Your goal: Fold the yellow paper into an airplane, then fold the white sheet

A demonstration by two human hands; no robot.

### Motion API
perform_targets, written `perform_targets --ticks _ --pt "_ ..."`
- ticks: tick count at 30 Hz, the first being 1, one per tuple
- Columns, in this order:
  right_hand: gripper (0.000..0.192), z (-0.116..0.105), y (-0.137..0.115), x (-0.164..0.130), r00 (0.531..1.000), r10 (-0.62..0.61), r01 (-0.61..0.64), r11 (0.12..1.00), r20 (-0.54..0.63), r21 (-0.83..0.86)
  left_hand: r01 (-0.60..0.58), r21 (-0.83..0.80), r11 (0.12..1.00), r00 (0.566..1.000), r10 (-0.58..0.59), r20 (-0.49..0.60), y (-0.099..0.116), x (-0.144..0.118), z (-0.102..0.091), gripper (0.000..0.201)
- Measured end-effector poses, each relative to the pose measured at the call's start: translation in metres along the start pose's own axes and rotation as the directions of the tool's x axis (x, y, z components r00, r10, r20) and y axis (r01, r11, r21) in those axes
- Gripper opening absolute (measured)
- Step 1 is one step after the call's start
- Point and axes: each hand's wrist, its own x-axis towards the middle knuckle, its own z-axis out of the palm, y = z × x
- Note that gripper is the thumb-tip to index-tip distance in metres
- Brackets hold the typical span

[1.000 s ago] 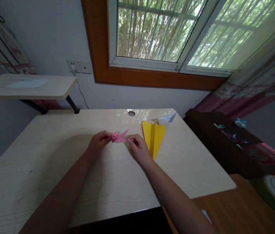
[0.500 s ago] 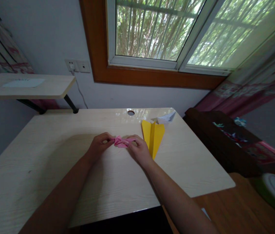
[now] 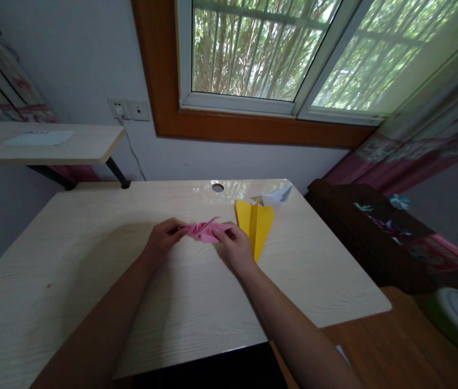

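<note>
While the left hand (image 3: 164,239) and right hand (image 3: 236,248) pinch the pink folded paper (image 3: 203,232) mid-desk, loads of tabletop (image 3: 200,302) stretches left. The yellow paper plane (image 3: 255,224) sits right beside the right hand, white folded paper (image 3: 276,196) near the far right corner.

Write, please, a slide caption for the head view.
Folded pink paper held between left grip and right grip over a pale desk, yellow paper plane and folded white paper to the right.

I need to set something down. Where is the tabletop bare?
Bare: left of the left hand, towards the shelf post; and between the yellow paper plane and the tabletop's right edge. Crowded: the middle, where that hand and the right hand hold pink paper near the plane and white paper.
</note>
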Motion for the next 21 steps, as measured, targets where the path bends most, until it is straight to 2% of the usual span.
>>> perform_targets --ticks 7,13,17,21 --pt "0.030 -0.001 0.000 0.002 0.993 0.107 -0.106 0.994 -0.042 0.026 0.085 -0.087 0.993 0.996 -0.085 0.000 -0.001 -0.004 0.000 0.041" --pt "0.035 0.001 -0.002 0.001 0.988 0.153 -0.154 0.988 0.024 0.019 0.100 -0.218 0.971 0.991 -0.078 0.107 0.008 -0.005 0.000 0.049" --pt "0.034 0.003 0.000 0.000 0.991 0.121 -0.119 0.992 0.055 -0.043 0.128 -0.267 0.955 0.981 -0.081 0.179 0.007 -0.003 0.001 0.054" --pt "0.029 0.005 0.001 -0.003 0.994 0.028 -0.014 0.992 0.110 -0.127 0.141 -0.261 0.955 0.967 -0.076 0.244 0.003 -0.003 0.002 0.051"
